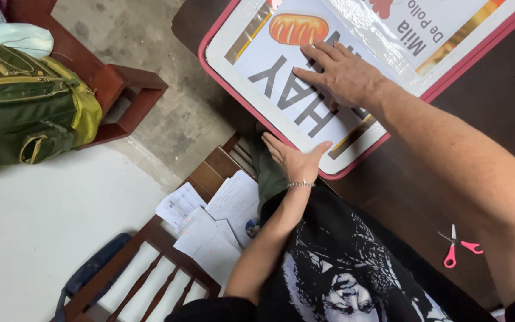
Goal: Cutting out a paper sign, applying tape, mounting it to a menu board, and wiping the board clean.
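- The dark counter [466, 137] carries a big white sign board with a pink frame [305, 89], which lies flat with its near corner reaching over the counter edge toward me.
- A clear plastic film [382, 36] covers the far part of the board, and a picture of a bread loaf [298, 28] shows on the white face beside large grey letters.
- My right hand [344, 74] lies open and flat on the board, palm down, fingers spread over the letters; it grips nothing and only presses.
- My left hand [296, 158] is at the near pink edge, fingers curled loosely under it and the thumb on top, so it holds the corner of the board lightly.
- I judge that I am in the step of smoothing the surface down while I steady the frame; the next move calls for even pressure toward the edge, without letting the board slide.
- A green backpack [28, 107] rests on a red-brown chair at the left, well apart.
- Some loose papers [216, 226] lie on a wooden chair below the counter.
- Small pink scissors [457, 244] lie on the counter near my right arm, untouched.
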